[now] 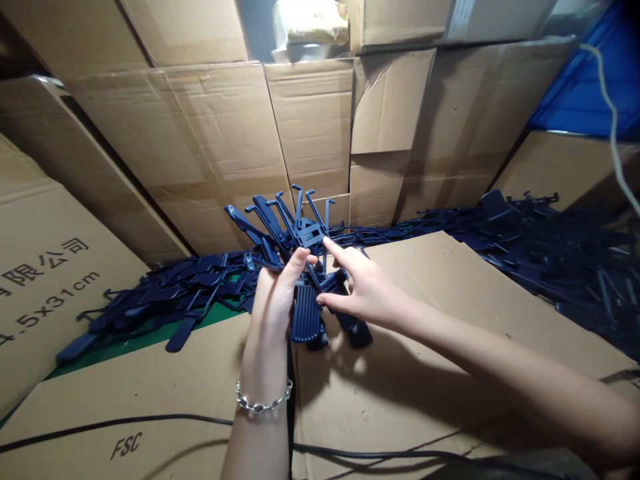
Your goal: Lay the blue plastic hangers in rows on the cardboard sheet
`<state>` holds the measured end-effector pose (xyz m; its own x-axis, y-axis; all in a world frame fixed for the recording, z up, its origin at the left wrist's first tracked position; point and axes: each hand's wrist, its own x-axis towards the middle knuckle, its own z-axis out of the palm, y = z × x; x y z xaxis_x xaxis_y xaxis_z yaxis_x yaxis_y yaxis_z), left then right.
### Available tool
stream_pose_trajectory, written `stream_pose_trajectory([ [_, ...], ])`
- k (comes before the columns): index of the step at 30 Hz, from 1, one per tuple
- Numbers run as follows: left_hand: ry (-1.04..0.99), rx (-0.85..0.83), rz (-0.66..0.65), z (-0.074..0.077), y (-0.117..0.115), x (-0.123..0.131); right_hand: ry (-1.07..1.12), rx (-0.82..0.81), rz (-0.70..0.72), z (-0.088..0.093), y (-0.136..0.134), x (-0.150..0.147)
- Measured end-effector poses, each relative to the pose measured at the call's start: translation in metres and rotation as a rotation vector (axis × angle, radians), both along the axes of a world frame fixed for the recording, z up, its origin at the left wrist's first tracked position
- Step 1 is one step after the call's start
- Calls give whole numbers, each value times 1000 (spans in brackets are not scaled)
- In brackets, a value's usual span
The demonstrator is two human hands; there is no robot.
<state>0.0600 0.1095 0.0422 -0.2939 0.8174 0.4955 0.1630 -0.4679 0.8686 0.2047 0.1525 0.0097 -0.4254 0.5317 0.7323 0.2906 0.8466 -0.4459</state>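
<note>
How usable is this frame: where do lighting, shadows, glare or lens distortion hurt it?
Head view: glare washes out the shiny packet at the top; the right hand throws a shadow on the cardboard sheet; the dark blue plastic pieces in the left hand lose detail through their darkness; wide-angle distortion seems to bend the cardboard boxes.

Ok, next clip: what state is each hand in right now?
Left hand: closed, holding a bunch of dark blue plastic pieces.
Right hand: open, fingers spread at the bunch, no clear grip.
</note>
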Motion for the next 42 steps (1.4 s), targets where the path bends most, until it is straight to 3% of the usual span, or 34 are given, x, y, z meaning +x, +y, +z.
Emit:
stream_pose_trajectory([
  [4, -213, -96, -89, 5, -2, 6, 99, -45, -21, 4, 11, 14],
  [8, -503, -69, -87, 11, 0, 7, -77, -338, -227, -1, 23, 54],
  [11, -672, -8, -78, 14, 1, 3, -328, -434, -417, -31, 40, 91],
  [13, -730, 36, -69, 16, 1, 0, -467, -395, -451, -60, 51, 110],
  [15, -792, 52, -89, 18, 0, -3, -609, -345, -585, -86, 57, 121],
  [17, -854, 43, -105, 20, 0, -7, -596, -228, -639, -102, 59, 123],
  [19, -877, 19, -85, 22, 0, -10, -531, -152, -628, -107, 58, 118],
  [29, -683, -24, -51, 18, 3, -13, -416, -65, -483, -102, 70, 86],
  [32, -616, -57, -93, 18, 3, -11, -396, -64, -488, -88, 76, 81],
  [34, -558, -75, -125, 17, 3, -10, -259, 19, -472, -66, 75, 74],
  [36, -510, -77, -137, 15, 3, -7, -40, 77, -336, -35, 65, 62],
  [40, -352, -13, -158, 4, 4, -3, 41, -379, 181, 20, 23, 32],
  [42, -193, 28, -101, -1, 3, -1, -81, -381, 201, 32, 5, 18],
])
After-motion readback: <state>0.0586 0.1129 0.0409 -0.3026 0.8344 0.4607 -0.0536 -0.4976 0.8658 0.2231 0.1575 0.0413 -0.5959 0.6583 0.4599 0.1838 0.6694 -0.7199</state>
